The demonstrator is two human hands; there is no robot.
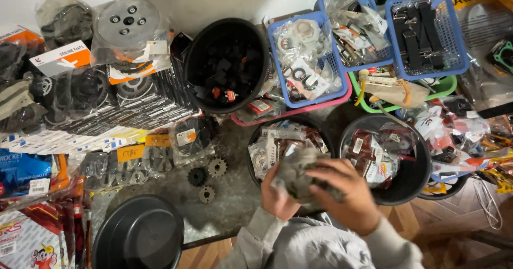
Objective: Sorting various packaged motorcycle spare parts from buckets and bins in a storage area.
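both hands on a bagged part over the black tubs
left hand [279, 197] and right hand [347, 197] have fingers clamped on the plastic packet [299, 173]; best kept low above the tub [256, 140]

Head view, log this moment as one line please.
left hand: holds grey bundle | right hand: grips same bundle | under: black tub of packets | near: loose sprockets, empty black basin
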